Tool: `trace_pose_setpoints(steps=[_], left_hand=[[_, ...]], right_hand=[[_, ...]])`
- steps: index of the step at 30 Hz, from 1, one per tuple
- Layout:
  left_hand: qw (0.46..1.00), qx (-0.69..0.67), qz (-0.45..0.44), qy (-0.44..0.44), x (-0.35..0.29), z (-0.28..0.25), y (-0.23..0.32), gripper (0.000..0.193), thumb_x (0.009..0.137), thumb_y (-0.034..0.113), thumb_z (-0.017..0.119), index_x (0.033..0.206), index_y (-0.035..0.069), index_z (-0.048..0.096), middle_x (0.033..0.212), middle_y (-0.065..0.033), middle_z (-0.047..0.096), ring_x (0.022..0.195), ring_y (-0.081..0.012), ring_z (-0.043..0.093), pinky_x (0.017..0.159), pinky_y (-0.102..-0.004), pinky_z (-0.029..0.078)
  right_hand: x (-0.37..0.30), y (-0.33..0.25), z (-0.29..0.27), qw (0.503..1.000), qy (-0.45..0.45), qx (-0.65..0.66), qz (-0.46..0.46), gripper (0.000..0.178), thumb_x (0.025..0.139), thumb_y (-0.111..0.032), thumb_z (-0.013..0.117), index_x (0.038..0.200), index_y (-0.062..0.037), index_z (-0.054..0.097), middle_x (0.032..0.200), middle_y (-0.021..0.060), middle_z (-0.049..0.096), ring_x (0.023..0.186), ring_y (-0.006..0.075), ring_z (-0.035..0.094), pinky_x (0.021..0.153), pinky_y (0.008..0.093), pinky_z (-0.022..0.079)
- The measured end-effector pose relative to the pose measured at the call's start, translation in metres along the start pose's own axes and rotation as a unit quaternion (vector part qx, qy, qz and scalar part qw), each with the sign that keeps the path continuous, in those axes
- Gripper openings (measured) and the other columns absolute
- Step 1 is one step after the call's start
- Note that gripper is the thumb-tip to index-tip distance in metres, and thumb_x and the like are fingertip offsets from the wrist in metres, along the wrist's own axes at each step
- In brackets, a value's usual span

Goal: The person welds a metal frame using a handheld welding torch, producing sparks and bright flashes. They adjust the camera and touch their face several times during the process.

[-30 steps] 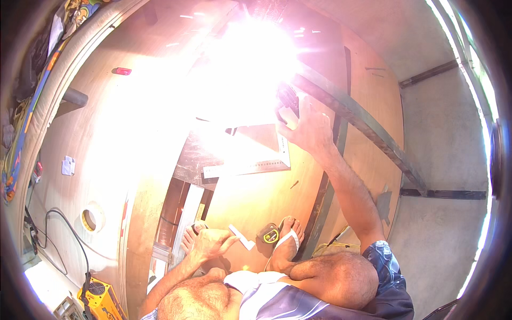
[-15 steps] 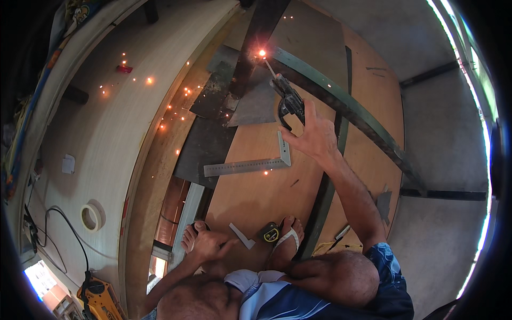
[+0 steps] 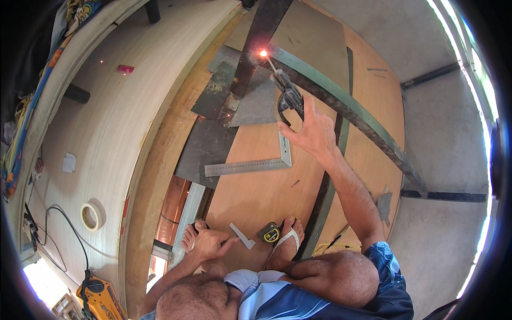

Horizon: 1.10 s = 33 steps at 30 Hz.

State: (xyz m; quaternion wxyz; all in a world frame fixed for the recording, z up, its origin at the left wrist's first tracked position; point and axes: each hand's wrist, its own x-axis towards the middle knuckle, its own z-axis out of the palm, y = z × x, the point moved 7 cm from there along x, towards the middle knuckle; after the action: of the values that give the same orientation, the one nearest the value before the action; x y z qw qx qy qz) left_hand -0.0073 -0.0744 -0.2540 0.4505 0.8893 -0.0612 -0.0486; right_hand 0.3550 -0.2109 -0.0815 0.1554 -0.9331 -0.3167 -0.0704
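My right hand (image 3: 314, 132) is closed around a black welding electrode holder (image 3: 290, 98). From its jaws a thin welding rod (image 3: 271, 63) reaches up to a bright glowing spot (image 3: 263, 53). That spot lies where a green-grey metal bar (image 3: 341, 98) meets a dark metal bar (image 3: 261, 29). My left hand (image 3: 209, 244) hangs low over my left foot, thumb held out, with nothing visible in it; its other fingers are partly hidden. Below the holder lies a steel try square (image 3: 245, 167).
Near my feet are a tape measure (image 3: 269, 233) and a small pale metal offcut (image 3: 242, 236). Dark metal sheets (image 3: 205, 149) lie at centre left. The wooden panel at left carries a tape roll (image 3: 92, 216) and a red piece (image 3: 126, 69). A yellow machine (image 3: 101, 298) stands lower left.
The orange sparks scattered at left have mostly vanished, and the scene is brighter. The glow remains at the rod's tip. Both hands have hardly moved.
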Motion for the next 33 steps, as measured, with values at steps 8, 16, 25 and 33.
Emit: trace_pose_setpoints(steps=[8, 16, 25, 33], left_hand=[[1.0, -0.005, 0.009, 0.005, 0.0, 0.0, 0.001, 0.049, 0.098, 0.038, 0.077, 0.061, 0.008, 0.065, 0.056, -0.011, 0.06, 0.05, -0.0305, 0.062, 0.052, -0.043, 0.048], [1.0, -0.001, 0.006, 0.007, -0.001, 0.0, 0.002, 0.05, 0.098, 0.037, 0.077, 0.06, 0.007, 0.064, 0.055, -0.0112, 0.06, 0.05, -0.0305, 0.062, 0.052, -0.0431, 0.047], [0.996, -0.002, 0.056, 0.067, 0.003, -0.005, 0.009, 0.05, 0.097, 0.038, 0.078, 0.06, 0.008, 0.063, 0.054, -0.0113, 0.059, 0.048, -0.0307, 0.06, 0.051, -0.0434, 0.046], [0.999, -0.028, 0.001, 0.036, 0.0, -0.007, 0.006, 0.048, 0.097, 0.038, 0.078, 0.062, 0.008, 0.066, 0.054, -0.0118, 0.059, 0.048, -0.0313, 0.061, 0.05, -0.0432, 0.046]], right_hand=[[0.002, 0.0, 0.0, 1.0, 0.023, -0.003, -0.011, 0.073, 0.084, -0.042, 0.085, 0.129, 0.0014, 0.047, 0.095, 0.0249, 0.073, 0.08, 0.0444, 0.075, 0.066, 0.0519, 0.059], [0.003, -0.003, -0.001, 1.0, 0.012, 0.006, -0.015, 0.073, 0.084, -0.041, 0.086, 0.128, 0.0019, 0.046, 0.094, 0.0252, 0.073, 0.08, 0.0453, 0.075, 0.067, 0.0521, 0.059], [0.007, -0.008, 0.0, 0.998, -0.036, -0.042, 0.002, 0.078, 0.084, -0.043, 0.084, 0.141, 0.0002, 0.052, 0.127, 0.0253, 0.069, 0.097, 0.0405, 0.076, 0.081, 0.0485, 0.062], [-0.003, -0.007, -0.005, 0.998, 0.05, 0.02, -0.037, 0.078, 0.082, -0.039, 0.088, 0.136, 0.0038, 0.051, 0.101, 0.0221, 0.074, 0.083, 0.0395, 0.076, 0.069, 0.0475, 0.061]])
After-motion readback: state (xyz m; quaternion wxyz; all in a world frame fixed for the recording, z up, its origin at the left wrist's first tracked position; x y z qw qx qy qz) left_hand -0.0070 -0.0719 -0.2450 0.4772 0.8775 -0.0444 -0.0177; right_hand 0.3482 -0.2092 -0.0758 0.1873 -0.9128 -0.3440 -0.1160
